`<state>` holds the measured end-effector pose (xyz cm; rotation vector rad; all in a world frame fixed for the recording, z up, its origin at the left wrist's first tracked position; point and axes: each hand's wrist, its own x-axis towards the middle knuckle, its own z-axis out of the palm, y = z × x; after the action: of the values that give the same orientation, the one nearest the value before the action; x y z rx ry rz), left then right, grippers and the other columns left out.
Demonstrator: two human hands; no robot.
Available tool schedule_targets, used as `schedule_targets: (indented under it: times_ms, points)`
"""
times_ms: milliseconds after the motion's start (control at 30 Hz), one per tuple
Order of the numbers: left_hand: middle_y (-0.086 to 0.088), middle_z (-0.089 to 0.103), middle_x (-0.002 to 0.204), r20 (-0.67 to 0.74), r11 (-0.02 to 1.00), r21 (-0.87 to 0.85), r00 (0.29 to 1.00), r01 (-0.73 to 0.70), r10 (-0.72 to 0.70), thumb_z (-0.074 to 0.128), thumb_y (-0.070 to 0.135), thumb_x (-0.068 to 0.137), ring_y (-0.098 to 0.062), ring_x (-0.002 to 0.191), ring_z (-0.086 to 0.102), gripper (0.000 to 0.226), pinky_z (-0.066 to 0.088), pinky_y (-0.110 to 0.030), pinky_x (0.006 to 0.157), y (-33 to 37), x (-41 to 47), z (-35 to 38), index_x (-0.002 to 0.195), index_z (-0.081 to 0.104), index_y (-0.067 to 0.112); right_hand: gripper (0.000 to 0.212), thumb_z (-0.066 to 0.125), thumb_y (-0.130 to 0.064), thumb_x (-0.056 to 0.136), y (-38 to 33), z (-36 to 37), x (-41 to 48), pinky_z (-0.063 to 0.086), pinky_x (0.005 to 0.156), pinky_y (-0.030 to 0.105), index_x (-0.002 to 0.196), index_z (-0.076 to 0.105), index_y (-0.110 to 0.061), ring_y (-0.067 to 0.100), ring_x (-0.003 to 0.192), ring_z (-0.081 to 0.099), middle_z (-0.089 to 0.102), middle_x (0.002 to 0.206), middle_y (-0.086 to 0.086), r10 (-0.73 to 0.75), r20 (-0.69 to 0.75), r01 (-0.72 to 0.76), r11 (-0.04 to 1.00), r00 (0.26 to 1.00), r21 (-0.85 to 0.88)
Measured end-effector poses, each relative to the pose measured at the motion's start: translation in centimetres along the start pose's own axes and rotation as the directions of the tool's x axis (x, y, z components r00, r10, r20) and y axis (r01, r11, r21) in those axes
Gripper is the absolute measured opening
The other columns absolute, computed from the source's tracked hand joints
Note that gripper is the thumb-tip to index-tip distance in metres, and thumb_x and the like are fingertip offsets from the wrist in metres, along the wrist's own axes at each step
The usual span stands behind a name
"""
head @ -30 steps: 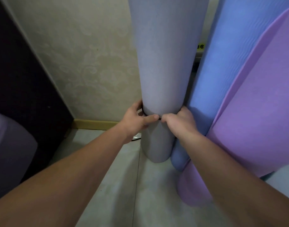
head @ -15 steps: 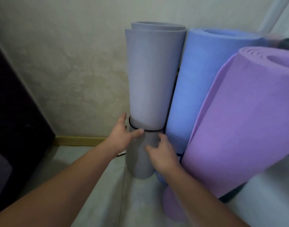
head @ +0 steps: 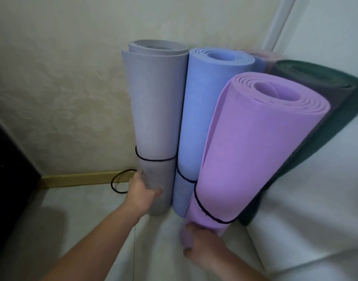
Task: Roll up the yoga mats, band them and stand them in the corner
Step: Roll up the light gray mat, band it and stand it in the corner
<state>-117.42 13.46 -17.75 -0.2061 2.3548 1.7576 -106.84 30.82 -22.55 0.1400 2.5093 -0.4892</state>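
Left hand point(head: 142, 194) is on the lower part of the grey mat point(head: 155, 118), fingers wrapped part-way round it, below its black band point(head: 153, 159). Grey mat stands upright against the wall point(head: 62, 88). A loose band point(head: 121, 182) lies on the floor point(head: 72, 220) just left of that hand, by the baseboard point(head: 82, 178).

Right hand point(head: 202, 246) is at the bottom end of the purple mat point(head: 255, 149), touching it; blurred, so I can't tell whether it grips or only rests there. Purple mat tilts right, banded just above that hand.

Blue mat point(head: 202, 110) stands between the two hands' mats, touching both, also banded low. Dark green mat point(head: 320, 118) leans behind the purple one, far side from the right hand.
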Motion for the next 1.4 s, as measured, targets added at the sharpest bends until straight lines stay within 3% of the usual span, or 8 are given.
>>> schedule_targets:
  times_ms: [67, 167, 400, 567, 700, 833, 1167, 1400]
  points:
    - [-0.007, 0.046, 0.139, 0.104, 1.0, 0.012, 0.994, 0.021, -0.022, 0.082, 0.001, 0.077, -0.023, 0.111, 0.056, 0.087, 0.052, -0.035, 0.093, -0.7, -2.0, 1.2, 0.148, 0.034, 0.013, 0.049, 0.06, -0.032, 0.093, 0.7, -0.4, -1.0, 0.046, 0.101, 0.03, 0.138, 0.05, -0.017, 0.026, 0.127, 0.055, 0.056, 0.138, 0.006, 0.022, 0.028, -0.021, 0.999, 0.999, -0.044]
    - [0.01, 0.05, 0.129, 0.361, 0.996, -0.007, 0.929, -0.085, 0.082, 0.091, 0.005, 0.066, -0.004, 0.111, 0.055, 0.098, 0.051, -0.014, 0.085, 0.0, -4.9, 3.1, 0.139, 0.03, 0.027, 0.019, 0.059, -0.038, 0.086, 2.5, -1.4, -2.2, 0.049, 0.089, 0.025, 0.1, 0.063, -0.025, 0.021, 0.104, 0.064, 0.067, 0.109, 0.001, 0.07, -0.004, -0.07, 0.998, 0.998, -0.007]
    - [0.012, 0.026, 0.151, 0.461, 0.967, 0.073, 0.868, -0.245, 0.185, 0.096, 0.039, 0.05, -0.011, 0.137, 0.035, 0.135, 0.035, -0.038, 0.116, 4.0, -6.7, 5.8, 0.157, 0.015, 0.026, 0.052, 0.077, -0.062, 0.067, 6.7, -4.7, -4.2, 0.051, 0.072, 0.026, 0.103, 0.068, -0.026, 0.01, 0.093, 0.068, 0.072, 0.099, -0.01, 0.236, -0.185, -0.18, 0.944, 0.954, 0.276]
    - [0.008, 0.035, 0.145, 0.435, 0.955, 0.057, 0.868, -0.292, 0.24, 0.098, 0.052, 0.033, -0.013, 0.133, 0.044, 0.138, 0.047, -0.041, 0.107, 4.8, -6.0, 6.8, 0.148, 0.023, 0.039, 0.107, 0.095, -0.048, 0.036, 7.6, -6.2, -4.2, 0.056, 0.092, 0.038, 0.13, 0.045, -0.035, 0.008, 0.111, 0.065, 0.066, 0.12, -0.018, 0.187, -0.367, 0.087, 0.784, 0.911, 0.614]
    - [0.009, 0.051, 0.131, 0.388, 0.969, -0.062, 0.888, -0.241, 0.246, 0.098, 0.025, 0.037, -0.005, 0.117, 0.056, 0.112, 0.056, -0.024, 0.084, 4.7, -6.8, 8.2, 0.129, 0.035, 0.036, 0.102, 0.092, -0.011, 0.04, 6.0, -6.0, -4.5, 0.058, 0.081, 0.027, 0.132, 0.048, -0.022, 0.009, 0.109, 0.067, 0.068, 0.12, -0.006, 0.102, -0.515, 0.353, 0.615, 0.851, 0.705]
    - [0.012, 0.052, 0.126, 0.382, 0.963, -0.145, 0.885, -0.227, 0.267, 0.096, 0.004, 0.05, 0.004, 0.111, 0.052, 0.106, 0.05, -0.008, 0.071, 5.0, -7.4, 8.9, 0.132, 0.033, 0.029, 0.098, 0.091, -0.016, 0.034, 6.2, -5.9, -4.5, 0.061, 0.082, 0.043, 0.124, 0.053, -0.023, 0.021, 0.106, 0.07, 0.072, 0.114, -0.003, 0.12, -0.6, 0.455, 0.541, 0.791, 0.707]
    - [0.005, 0.053, 0.13, 0.36, 0.957, -0.165, 0.889, -0.24, 0.284, 0.091, 0.016, 0.046, -0.006, 0.116, 0.055, 0.105, 0.055, -0.019, 0.082, 5.3, -4.6, 10.1, 0.132, 0.033, 0.027, 0.104, 0.093, -0.018, 0.03, 7.9, -6.3, 0.5, 0.062, 0.077, 0.047, 0.126, 0.052, -0.026, 0.026, 0.106, 0.069, 0.068, 0.117, 0.001, 0.162, -0.617, 0.416, 0.606, 0.77, 0.678]
    - [0.005, 0.04, 0.131, 0.32, 0.961, -0.004, 0.91, -0.276, 0.263, 0.098, 0.049, 0.032, -0.016, 0.124, 0.051, 0.126, 0.052, -0.041, 0.101, 4.5, -3.7, 9.6, 0.141, 0.038, 0.026, 0.117, 0.092, -0.059, 0.028, 8.4, -5.8, 1.1, 0.059, 0.085, 0.035, 0.131, 0.047, -0.03, 0.014, 0.104, 0.065, 0.058, 0.12, -0.002, 0.164, -0.583, 0.254, 0.784, 0.796, 0.567]
